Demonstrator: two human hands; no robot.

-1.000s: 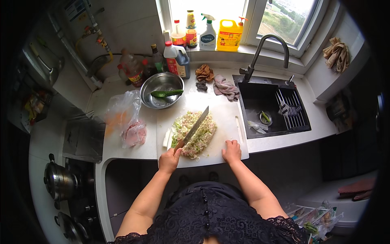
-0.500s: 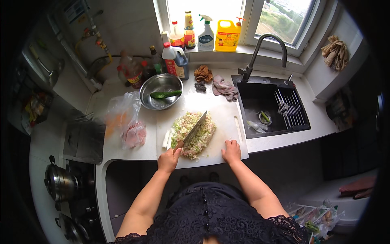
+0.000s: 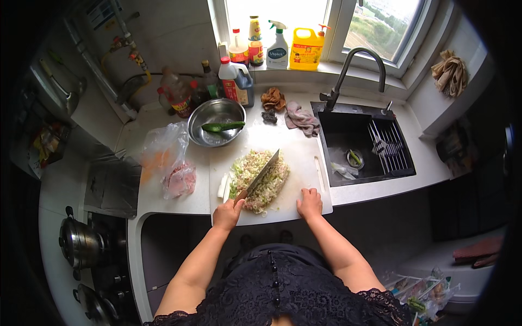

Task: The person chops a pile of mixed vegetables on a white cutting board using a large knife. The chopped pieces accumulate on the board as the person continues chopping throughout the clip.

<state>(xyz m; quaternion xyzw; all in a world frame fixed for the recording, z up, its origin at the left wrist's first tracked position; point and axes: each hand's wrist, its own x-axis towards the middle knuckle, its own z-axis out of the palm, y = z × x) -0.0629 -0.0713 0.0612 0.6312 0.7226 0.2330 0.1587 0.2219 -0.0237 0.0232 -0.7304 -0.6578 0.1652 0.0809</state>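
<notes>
My left hand [image 3: 226,214] is closed around the wooden handle of a kitchen knife [image 3: 263,174]. The blade slants away to the right across a heap of finely chopped pale green and pinkish food [image 3: 274,187], its edge hidden in the heap. Beneath lies a white cutting board [image 3: 296,163], and my right hand [image 3: 310,204] grips its near right edge, fingers on top. White scallion-like pieces [image 3: 222,186] rest at the heap's left side. Behind the board, a steel bowl [image 3: 202,133] holds a green cucumber [image 3: 223,126].
Left of the board is a plastic bag [image 3: 166,144] beside bagged pink meat [image 3: 179,179]. At the right is a black sink [image 3: 342,141] with a tall faucet [image 3: 348,68]. Cloths [image 3: 302,118] and a large sauce jug [image 3: 237,84] stand behind. Pots [image 3: 79,242] sit at far left.
The knife blade has turned slightly, showing narrower from above, over nearly the same spot on the heap. My right hand stays where it was.
</notes>
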